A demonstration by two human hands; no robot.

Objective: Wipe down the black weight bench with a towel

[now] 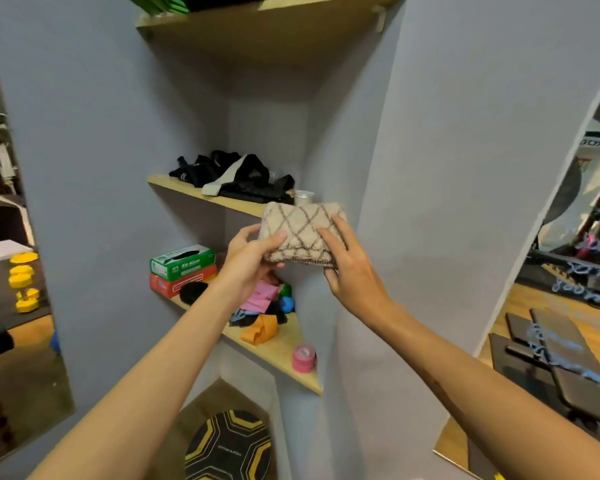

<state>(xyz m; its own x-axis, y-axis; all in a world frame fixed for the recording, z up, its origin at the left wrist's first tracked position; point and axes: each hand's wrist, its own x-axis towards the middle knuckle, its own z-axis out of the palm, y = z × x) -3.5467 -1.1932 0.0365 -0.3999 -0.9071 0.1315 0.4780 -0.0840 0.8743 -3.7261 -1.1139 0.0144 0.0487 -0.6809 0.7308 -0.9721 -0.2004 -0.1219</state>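
I hold a folded beige towel (300, 230) with a brown diamond pattern in front of the corner shelves, at chest height. My left hand (253, 258) grips its left edge, thumb on top. My right hand (347, 265) holds its right and lower edge, fingers spread over the front. The black weight bench (575, 362) shows only as a reflection in the mirror at the right, a long black pad on a wooden floor.
Wooden corner shelves (281, 351) carry green and red boxes (182, 268), coloured bands, a pink tape roll (303, 357) and dark clothing (236, 178). A black-and-yellow ball (227, 445) lies below. Yellow dumbbells (23, 280) appear in the left mirror. Grey walls close in both sides.
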